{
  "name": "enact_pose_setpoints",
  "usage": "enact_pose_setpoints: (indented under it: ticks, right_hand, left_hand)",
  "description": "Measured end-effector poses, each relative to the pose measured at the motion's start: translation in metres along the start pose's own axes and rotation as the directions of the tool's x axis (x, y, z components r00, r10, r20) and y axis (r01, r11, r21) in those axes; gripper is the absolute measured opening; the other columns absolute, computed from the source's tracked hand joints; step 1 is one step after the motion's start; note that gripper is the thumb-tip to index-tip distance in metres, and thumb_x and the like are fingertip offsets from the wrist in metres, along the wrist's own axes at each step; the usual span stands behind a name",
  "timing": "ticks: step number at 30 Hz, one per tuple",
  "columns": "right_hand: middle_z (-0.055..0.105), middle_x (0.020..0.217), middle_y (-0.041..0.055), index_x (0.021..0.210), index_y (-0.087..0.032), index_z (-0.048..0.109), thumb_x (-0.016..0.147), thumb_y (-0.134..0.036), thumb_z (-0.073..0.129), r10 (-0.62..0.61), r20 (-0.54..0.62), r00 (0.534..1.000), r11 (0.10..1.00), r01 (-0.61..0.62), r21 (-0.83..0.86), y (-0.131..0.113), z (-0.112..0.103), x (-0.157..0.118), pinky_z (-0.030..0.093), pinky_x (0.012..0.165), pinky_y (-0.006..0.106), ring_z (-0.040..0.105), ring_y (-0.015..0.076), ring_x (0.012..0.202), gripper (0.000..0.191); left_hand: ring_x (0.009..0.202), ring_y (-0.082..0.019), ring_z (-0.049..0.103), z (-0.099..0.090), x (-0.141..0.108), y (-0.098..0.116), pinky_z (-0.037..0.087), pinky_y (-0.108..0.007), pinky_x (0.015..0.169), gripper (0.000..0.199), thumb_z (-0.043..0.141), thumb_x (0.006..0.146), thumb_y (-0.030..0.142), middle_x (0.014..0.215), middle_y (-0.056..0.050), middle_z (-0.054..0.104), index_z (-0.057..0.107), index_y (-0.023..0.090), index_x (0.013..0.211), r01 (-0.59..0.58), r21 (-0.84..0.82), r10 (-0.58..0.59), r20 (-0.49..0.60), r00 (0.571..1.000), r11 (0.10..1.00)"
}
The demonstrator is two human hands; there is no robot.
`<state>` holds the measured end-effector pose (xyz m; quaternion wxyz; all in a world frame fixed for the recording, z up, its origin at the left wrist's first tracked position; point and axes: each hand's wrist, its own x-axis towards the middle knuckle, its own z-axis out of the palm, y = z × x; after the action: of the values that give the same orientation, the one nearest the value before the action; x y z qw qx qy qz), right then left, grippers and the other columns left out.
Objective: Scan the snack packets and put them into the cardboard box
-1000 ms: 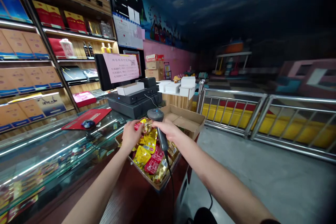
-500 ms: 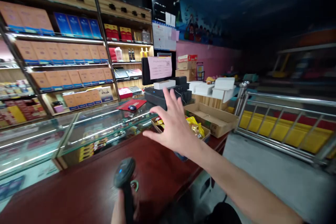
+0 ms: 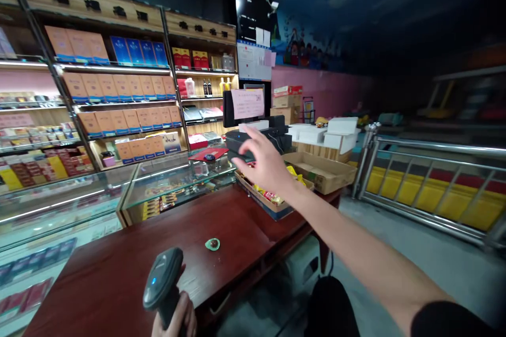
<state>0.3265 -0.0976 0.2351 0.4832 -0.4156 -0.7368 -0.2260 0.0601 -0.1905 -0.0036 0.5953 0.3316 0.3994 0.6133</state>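
Observation:
My left hand (image 3: 177, 318) is wrapped round the handle of a dark barcode scanner (image 3: 163, 276) with a small blue light on it, low in the view. Out in front, my right hand (image 3: 269, 163) reaches over a low cardboard box of yellow-wrapped snacks (image 3: 259, 197). Its thumb and forefinger are apart and curved, and nothing shows between them; the other fingers are partly hidden. Between the two hands, a small green avocado-shaped item (image 3: 212, 244) lies on the dark red wooden desk (image 3: 134, 245).
An open cardboard tray (image 3: 326, 181) stands behind the snack box. Beyond are a monitor (image 3: 226, 110) with a pink paper on it and black machines. A glass display case (image 3: 158, 184) borders the desk on the left. A metal railing (image 3: 430, 184) stands at right.
My view has shifted. My right hand's spread fingers have drawn closer together. The scanner in my left hand has moved left, leaving the green item in plain view.

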Motion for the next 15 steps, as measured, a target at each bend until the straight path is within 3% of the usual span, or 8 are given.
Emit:
enact_pose_setpoints:
  ticks: [2, 3, 5, 6, 7, 10, 12, 15]
  right_hand:
    - [0.057, 0.125, 0.0115, 0.094, -0.018, 0.058, 0.083, -0.033, 0.053, 0.28, 0.003, 0.96, 0.959, -0.28, 0.039, 0.08, 0.002, -0.05, 0.04, 0.099, 0.044, 0.052, 0.0259, 0.117, 0.019]
    - [0.062, 0.115, 0.0136, 0.092, -0.016, 0.058, 0.083, -0.034, 0.051, 0.457, -0.025, 0.889, 0.889, -0.456, 0.04, 0.12, 0.001, -0.077, 0.043, 0.094, 0.041, 0.058, 0.0241, 0.108, 0.021]
    - [0.066, 0.1, 0.0177, 0.091, -0.013, 0.058, 0.082, -0.038, 0.049, 0.747, -0.107, 0.657, 0.66, -0.751, -0.003, 0.188, -0.002, -0.129, 0.045, 0.086, 0.035, 0.062, 0.0231, 0.096, 0.027]
    - [0.066, 0.1, 0.0187, 0.089, -0.013, 0.058, 0.08, -0.038, 0.05, 0.83, -0.143, 0.539, 0.542, -0.84, -0.026, 0.215, -0.003, -0.151, 0.044, 0.085, 0.033, 0.062, 0.0231, 0.095, 0.028]
    - [0.066, 0.1, 0.0202, 0.09, -0.012, 0.058, 0.08, -0.038, 0.049, 0.862, -0.157, 0.483, 0.484, -0.875, -0.034, 0.236, -0.001, -0.169, 0.044, 0.084, 0.033, 0.062, 0.0242, 0.094, 0.03]
    - [0.068, 0.092, 0.0188, 0.087, -0.012, 0.061, 0.081, -0.043, 0.043, 0.91, -0.17, 0.377, 0.376, -0.926, -0.039, 0.276, 0.015, -0.198, 0.046, 0.08, 0.036, 0.064, 0.0271, 0.089, 0.037]
    - [0.068, 0.088, 0.0192, 0.083, -0.012, 0.064, 0.083, -0.05, 0.034, 0.941, -0.157, 0.299, 0.298, -0.954, -0.03, 0.29, 0.029, -0.204, 0.047, 0.078, 0.037, 0.064, 0.029, 0.089, 0.049]
    - [0.069, 0.089, 0.0176, 0.085, -0.013, 0.067, 0.083, -0.058, 0.028, 0.959, -0.131, 0.253, 0.253, -0.967, -0.018, 0.298, 0.04, -0.207, 0.046, 0.08, 0.037, 0.064, 0.0291, 0.093, 0.059]
  left_hand:
    - [0.038, -0.006, 0.036, 0.004, 0.009, 0.006, 0.032, -0.019, 0.041, 0.056, 0.075, 0.066, 0.038, 0.045, 0.008, 0.036, 0.057, 0.017, 0.115, -0.03, 0.019, 0.028, 0.078, 0.997, 0.999]
    - [0.039, -0.006, 0.036, 0.008, 0.014, 0.007, 0.032, -0.019, 0.043, 0.061, 0.075, 0.067, 0.036, 0.045, 0.008, 0.036, 0.054, 0.018, 0.121, -0.033, 0.018, 0.031, 0.114, 0.993, 0.999]
    - [0.042, -0.007, 0.038, 0.022, 0.027, 0.006, 0.034, -0.02, 0.045, 0.07, 0.074, 0.068, 0.035, 0.048, 0.008, 0.038, 0.047, 0.02, 0.131, -0.01, 0.015, 0.007, 0.171, 0.985, 1.0]
    - [0.043, -0.007, 0.04, 0.032, 0.034, 0.004, 0.035, -0.02, 0.046, 0.074, 0.074, 0.067, 0.036, 0.049, 0.007, 0.04, 0.044, 0.02, 0.134, 0.01, 0.02, -0.013, 0.194, 0.981, 1.0]
    - [0.045, -0.009, 0.043, 0.044, 0.042, 0.0, 0.037, -0.021, 0.047, 0.078, 0.074, 0.067, 0.036, 0.05, 0.006, 0.042, 0.042, 0.02, 0.136, 0.027, 0.031, -0.033, 0.21, 0.977, 0.999]
    - [0.058, -0.016, 0.058, 0.091, 0.07, -0.012, 0.046, -0.027, 0.059, 0.085, 0.075, 0.066, 0.037, 0.062, 0.0, 0.058, 0.037, 0.02, 0.14, 0.076, 0.066, -0.089, 0.22, 0.972, 0.995]
    - [0.078, -0.023, 0.065, 0.125, 0.089, -0.022, 0.05, -0.033, 0.073, 0.086, 0.075, 0.067, 0.036, 0.086, -0.008, 0.068, 0.035, 0.022, 0.142, 0.11, 0.051, -0.118, 0.227, 0.967, 0.993]
    - [0.115, -0.029, 0.055, 0.17, 0.115, -0.041, 0.041, -0.04, 0.097, 0.08, 0.074, 0.068, 0.033, 0.123, -0.014, 0.06, 0.04, 0.023, 0.14, 0.122, -0.016, -0.107, 0.373, 0.921, 0.992]
